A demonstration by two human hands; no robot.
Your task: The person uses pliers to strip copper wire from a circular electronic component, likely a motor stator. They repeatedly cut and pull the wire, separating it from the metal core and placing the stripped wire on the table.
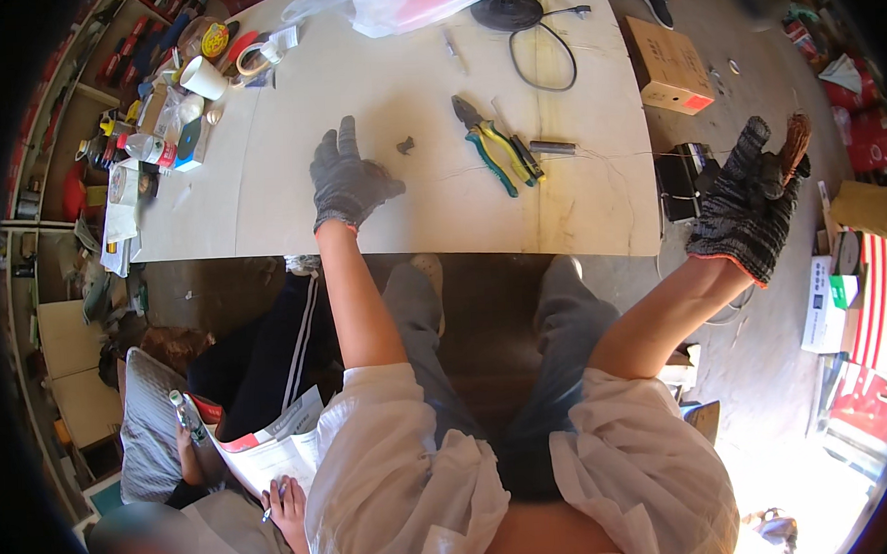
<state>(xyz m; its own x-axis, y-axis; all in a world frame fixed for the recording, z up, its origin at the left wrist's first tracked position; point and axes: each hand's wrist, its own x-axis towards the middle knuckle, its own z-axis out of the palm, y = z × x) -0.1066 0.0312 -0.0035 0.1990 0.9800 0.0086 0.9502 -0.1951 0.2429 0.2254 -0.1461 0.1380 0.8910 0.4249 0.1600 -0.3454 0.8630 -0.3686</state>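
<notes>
My left hand, in a dark grey knit glove, is over the pale tabletop with its fingers spread and nothing in them. A small dark scrap lies just right of it. Off the table's right edge, my right hand, gloved alike, grips a bundle of thin copper wire. A fine strand runs from near this hand back over the table toward a short dark cylinder. Beside the cylinder rest pliers with green and yellow handles, and a slim dark tool lies against them.
A coiled black cable with a plug and a pinkish plastic bag lie at the far edge. Cups, a bottle and tape crowd the left side. A cardboard box stands on the floor right. Another person sits at lower left with papers.
</notes>
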